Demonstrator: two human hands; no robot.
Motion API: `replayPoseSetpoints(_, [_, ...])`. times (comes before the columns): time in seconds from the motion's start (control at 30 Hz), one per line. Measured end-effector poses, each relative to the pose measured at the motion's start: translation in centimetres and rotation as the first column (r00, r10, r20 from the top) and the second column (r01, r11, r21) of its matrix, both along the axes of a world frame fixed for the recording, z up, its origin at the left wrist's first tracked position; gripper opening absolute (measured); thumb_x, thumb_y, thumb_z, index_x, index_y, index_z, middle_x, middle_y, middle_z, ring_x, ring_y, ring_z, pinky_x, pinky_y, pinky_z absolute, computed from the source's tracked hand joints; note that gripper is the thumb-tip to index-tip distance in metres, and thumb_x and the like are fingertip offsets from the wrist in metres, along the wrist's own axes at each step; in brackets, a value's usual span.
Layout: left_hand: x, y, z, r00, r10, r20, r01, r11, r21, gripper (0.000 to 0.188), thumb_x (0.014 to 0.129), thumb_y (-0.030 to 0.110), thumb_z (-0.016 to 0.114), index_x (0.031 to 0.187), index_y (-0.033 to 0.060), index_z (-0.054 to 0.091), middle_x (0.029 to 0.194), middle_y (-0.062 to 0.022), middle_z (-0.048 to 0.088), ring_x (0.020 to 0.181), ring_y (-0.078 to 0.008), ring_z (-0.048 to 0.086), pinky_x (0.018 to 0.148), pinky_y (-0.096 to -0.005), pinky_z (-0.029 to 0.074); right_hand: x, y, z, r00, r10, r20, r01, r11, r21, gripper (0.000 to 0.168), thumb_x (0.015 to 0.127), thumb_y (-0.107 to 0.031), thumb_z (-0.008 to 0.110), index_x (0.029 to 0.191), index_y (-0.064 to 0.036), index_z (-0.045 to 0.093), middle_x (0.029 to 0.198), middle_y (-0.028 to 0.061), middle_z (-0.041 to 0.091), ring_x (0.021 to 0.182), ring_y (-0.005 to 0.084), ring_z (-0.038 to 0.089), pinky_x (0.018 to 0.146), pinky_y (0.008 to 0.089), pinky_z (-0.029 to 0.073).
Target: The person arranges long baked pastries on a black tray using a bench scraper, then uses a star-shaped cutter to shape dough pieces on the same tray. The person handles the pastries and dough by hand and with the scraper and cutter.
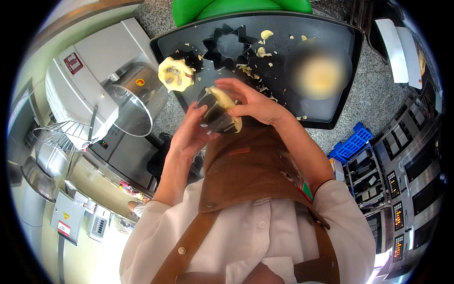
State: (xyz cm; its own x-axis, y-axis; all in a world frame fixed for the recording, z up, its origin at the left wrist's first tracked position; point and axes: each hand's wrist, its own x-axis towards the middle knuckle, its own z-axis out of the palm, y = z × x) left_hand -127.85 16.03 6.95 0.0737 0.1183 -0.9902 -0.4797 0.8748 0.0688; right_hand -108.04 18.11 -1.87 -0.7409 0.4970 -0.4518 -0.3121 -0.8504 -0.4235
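Between my hands is a dark fluted mould point(215, 114), tilted on its side, with a pale yellow baked piece point(223, 97) at its rim. My left hand point(193, 126) grips the mould from the left and below. On the right, my right hand point(248, 101) has its thumb and fingers on the yellow piece and the rim. Beyond them lies a large black tray point(276, 17). A star-shaped dark mould point(228, 46) stands on it, and another mould topped with a yellow baked piece point(175, 74) sits at its left edge. Yellow scraps point(263, 52) are scattered about the tray. A blurred patch hides its right part.
A mixer with a steel bowl point(133, 106) stands to the left. Behind the tray is a green plastic object point(241, 7). At the right are a blue crate point(353, 142), a rack of dark tins point(367, 177) and ovens with lit displays point(398, 216).
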Motion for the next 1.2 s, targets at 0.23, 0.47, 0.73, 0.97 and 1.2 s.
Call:
replayPoseSetpoints(0.23, [-0.4, 0.3, -0.3, 0.981, 0.132, 0.141, -0.114, 0.985, -0.127, 0.042, 0.094, 0.040, 0.057, 0.129, 0.0165, 0.052, 0.125, -0.0079, 0.060, 0.101, -0.0253, 0.063, 0.079, -0.0427, 0.054, 0.5, 0.1, 1.0, 0.989, 0.091, 0.119, -0.122, 0.951, 0.285, 0.097, 0.073, -0.009, 0.080, 0.152, -0.014, 0.023, 0.152, 0.0082, 0.028, 0.142, 0.0239, 0.026, 0.111, 0.0402, 0.032])
replayPoseSetpoints(0.47, [-0.3, 0.1, -0.1, 0.970, 0.204, 0.130, -0.183, 0.970, -0.158, 0.041, 0.094, 0.040, 0.058, 0.129, 0.0186, 0.054, 0.127, -0.0060, 0.059, 0.108, -0.0251, 0.060, 0.086, -0.0468, 0.051, 0.5, 0.2, 0.6, 0.978, 0.107, 0.179, -0.155, 0.946, 0.284, 0.092, 0.071, -0.002, 0.073, 0.151, -0.013, 0.027, 0.150, 0.0089, 0.033, 0.142, 0.0264, 0.028, 0.114, 0.0414, 0.031])
replayPoseSetpoints(0.73, [0.3, 0.4, 0.2, 0.946, 0.266, 0.183, -0.235, 0.956, -0.176, 0.039, 0.091, 0.032, 0.063, 0.125, 0.0166, 0.055, 0.125, -0.0068, 0.057, 0.111, -0.0261, 0.056, 0.092, -0.0447, 0.048, 0.9, 0.4, 0.2, 0.980, 0.079, 0.182, -0.130, 0.948, 0.291, 0.083, 0.069, -0.011, 0.071, 0.144, -0.014, 0.037, 0.145, 0.0114, 0.040, 0.138, 0.0336, 0.036, 0.110, 0.0445, 0.035])
replayPoseSetpoints(0.97, [-0.2, 0.1, -0.1, 0.935, 0.275, 0.223, -0.243, 0.957, -0.159, 0.043, 0.091, 0.030, 0.062, 0.130, 0.0161, 0.050, 0.129, -0.0078, 0.055, 0.116, -0.0276, 0.055, 0.093, -0.0454, 0.048, 1.0, 0.6, 0.4, 0.985, 0.103, 0.135, -0.133, 0.962, 0.236, 0.091, 0.070, -0.010, 0.076, 0.148, -0.014, 0.029, 0.150, 0.0099, 0.033, 0.142, 0.0319, 0.028, 0.112, 0.0458, 0.031])
replayPoseSetpoints(1.2, [0.7, 0.2, 1.2, 1.000, -0.005, -0.024, 0.012, 0.954, 0.301, 0.064, 0.090, 0.026, 0.063, 0.145, 0.0161, 0.032, 0.139, -0.0087, 0.048, 0.127, -0.0273, 0.050, 0.102, -0.0498, 0.042, 0.7, -0.9, -1.7, 0.988, -0.046, -0.149, 0.030, 0.993, -0.112, 0.098, 0.081, -0.036, 0.078, 0.154, -0.017, 0.016, 0.157, 0.0141, 0.017, 0.142, 0.0301, 0.026, 0.109, 0.0457, 0.034])
